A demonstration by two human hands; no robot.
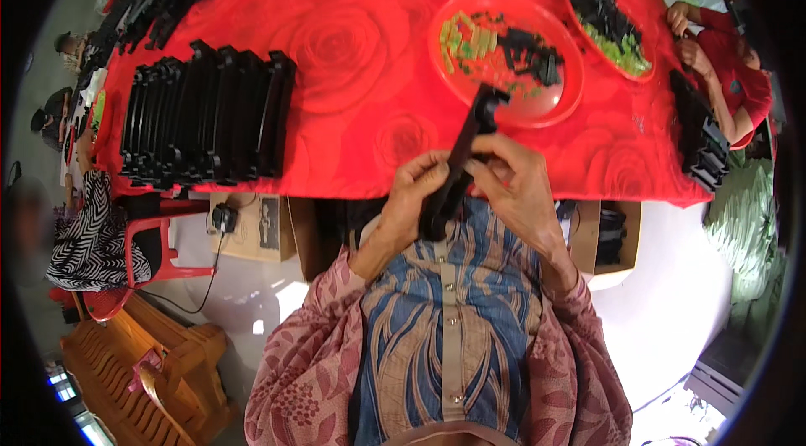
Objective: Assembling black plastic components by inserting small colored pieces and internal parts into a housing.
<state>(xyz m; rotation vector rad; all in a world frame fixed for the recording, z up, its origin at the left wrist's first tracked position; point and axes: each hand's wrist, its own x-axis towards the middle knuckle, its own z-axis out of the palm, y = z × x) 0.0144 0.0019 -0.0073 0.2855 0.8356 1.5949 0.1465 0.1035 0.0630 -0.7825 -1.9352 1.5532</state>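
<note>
A long black plastic part (463, 148) with hooked ends is held between my two hands, tilted, over the table's near edge. My left hand (411, 194) pinches it from the left side. On the other side, the fingers of my right hand (519, 181) are bent against its middle; whether they grip a small piece there is hidden. Just beyond the part's far end lies a round red tray (571, 93) with small yellow-green pieces (474, 40) and small black pieces (529, 58). A row of similar long black parts (206, 118) stands side by side on the left.
The red rose-patterned tablecloth (336, 43) covers the table. Another red tray (642, 72) holds black and green pieces, near a person in a red shirt (743, 93). More black parts (701, 139) lie at the right edge. Below are cardboard boxes (252, 228) and a red chair (138, 236).
</note>
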